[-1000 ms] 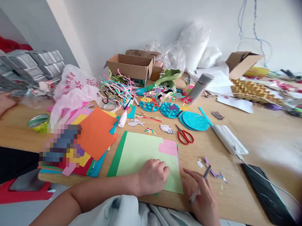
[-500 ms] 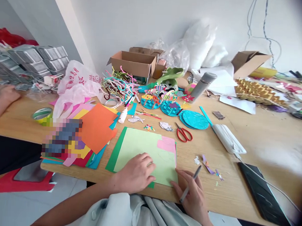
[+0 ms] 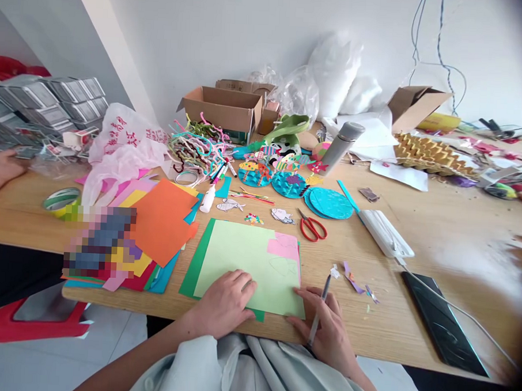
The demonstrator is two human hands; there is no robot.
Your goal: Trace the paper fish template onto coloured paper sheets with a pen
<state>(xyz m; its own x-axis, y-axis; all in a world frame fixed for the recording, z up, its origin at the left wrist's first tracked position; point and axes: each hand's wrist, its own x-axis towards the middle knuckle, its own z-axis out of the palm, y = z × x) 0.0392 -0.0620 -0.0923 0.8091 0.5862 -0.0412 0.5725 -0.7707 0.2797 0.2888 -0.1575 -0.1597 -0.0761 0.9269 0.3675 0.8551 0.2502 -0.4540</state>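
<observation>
My left hand lies palm down on the lower left part of a light green sheet of paper, fingers loosely bent. A grey pen rests slanted between the fingers of my right hand. That hand's thumb and fingertips touch the sheet's lower right edge. Dark green paper shows beneath the light sheet. At the upper right of it is a pink paper piece, with a faint fish-like outline drawn just below. Red-handled scissors and paper fish cutouts lie beyond the sheet.
Coloured paper is stacked at left, near a glue bottle. Blue discs, pipe cleaners and a grey flask stand farther back. A white power bank and black phone lie right. Another person's hand is at far left.
The view has shifted slightly, so the table appears a little farther left. My right hand still holds the pen, now more upright. The fish-like outline shows more clearly.
</observation>
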